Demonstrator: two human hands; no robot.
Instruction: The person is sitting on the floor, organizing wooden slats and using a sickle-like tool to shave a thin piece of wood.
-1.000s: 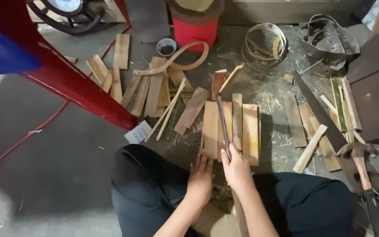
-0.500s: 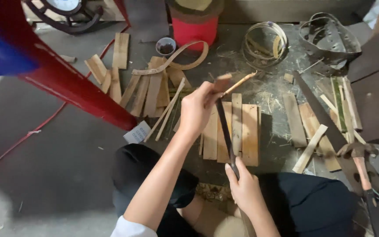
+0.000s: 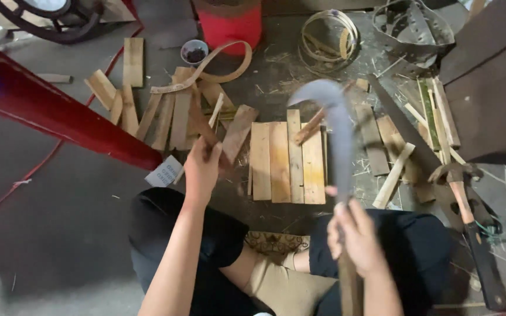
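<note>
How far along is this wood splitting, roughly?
Already done, it seems: four flat slats lie side by side on the floor in front of the knees, and more strips are spread to the left. In hand: the left hand grips a dark stick, and the right hand holds a curved blade upright by its handle. Left: loose pieces on the right look unsorted; I can't judge how many need cutting.
</note>
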